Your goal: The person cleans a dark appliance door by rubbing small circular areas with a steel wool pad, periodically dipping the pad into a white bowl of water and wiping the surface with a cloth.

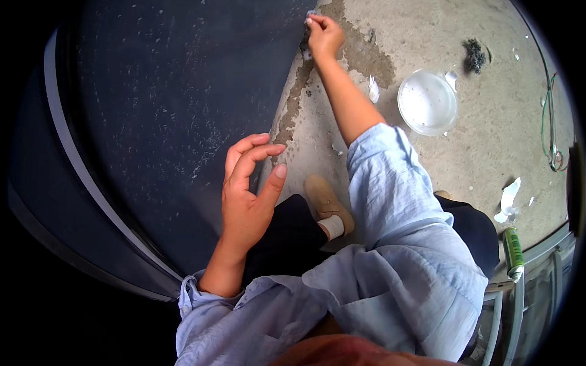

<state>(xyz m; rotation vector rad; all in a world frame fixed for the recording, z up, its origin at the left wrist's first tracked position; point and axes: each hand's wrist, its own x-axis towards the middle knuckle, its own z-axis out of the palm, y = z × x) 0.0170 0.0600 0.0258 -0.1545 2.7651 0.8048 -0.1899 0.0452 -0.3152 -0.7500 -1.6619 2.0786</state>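
Note:
A large dark blue-grey panel, specked with whitish drops or flecks, fills the left side before me. At its far edge, my right hand pinches a small greyish piece between thumb and fingertips; what it is made of is too small to tell. A pale scrap lies by the same edge, just below that hand. My left hand hovers over the panel's near edge, fingers curved and apart, with nothing in it. Wet-looking brown patches run along the concrete floor beside the panel.
A round translucent plastic tub holding clear liquid stands on the concrete floor. Around it are a dark wiry clump and torn white scraps. A green spray can lies near metal tubing. Thin cords trail at right.

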